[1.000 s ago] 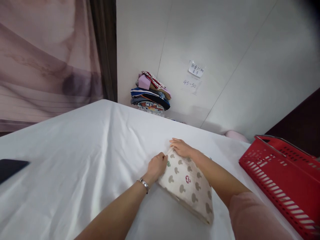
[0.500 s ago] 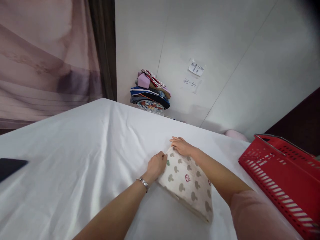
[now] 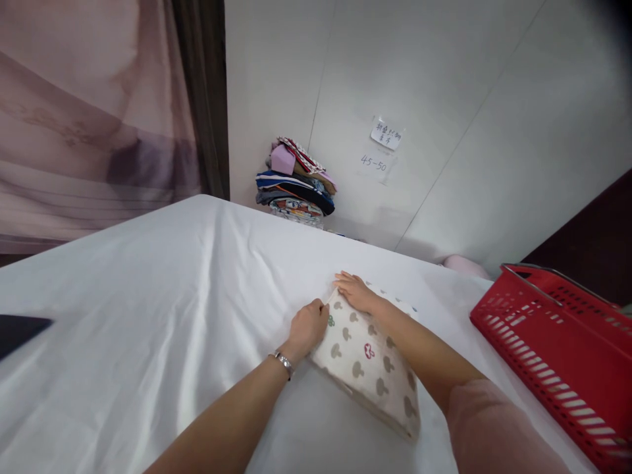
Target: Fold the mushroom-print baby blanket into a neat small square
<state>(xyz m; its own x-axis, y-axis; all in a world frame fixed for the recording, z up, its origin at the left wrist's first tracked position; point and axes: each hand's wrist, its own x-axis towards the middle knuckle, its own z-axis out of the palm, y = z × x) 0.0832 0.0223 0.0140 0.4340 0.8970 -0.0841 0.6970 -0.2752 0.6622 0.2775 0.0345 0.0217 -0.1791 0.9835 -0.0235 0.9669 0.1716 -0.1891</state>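
A folded cream cloth (image 3: pixel 353 349) printed with grey-brown mushrooms, plus a red one and a green one, lies at an angle on the white-covered table. My left hand (image 3: pixel 309 325), wearing a silver bracelet at the wrist, is closed on the cloth's left edge near its far corner. Close beside it, my right hand (image 3: pixel 353 291) rests on the far part of the cloth with its fingers stretched out. My right forearm crosses over the cloth and hides some of it. More of the printed fabric shows beyond that forearm.
To the right stands a red plastic basket (image 3: pixel 553 355) with a metal handle. A stack of folded clothes (image 3: pixel 296 184) sits behind the table's far edge, against the wall. A dark flat object (image 3: pixel 22 332) lies at the left. Handwritten paper signs (image 3: pixel 386 135) hang on the wall.
Part of the printed fabric now shows on the far side of my right forearm, where bare table showed before. My right hand has shifted slightly; my left hand keeps its place.
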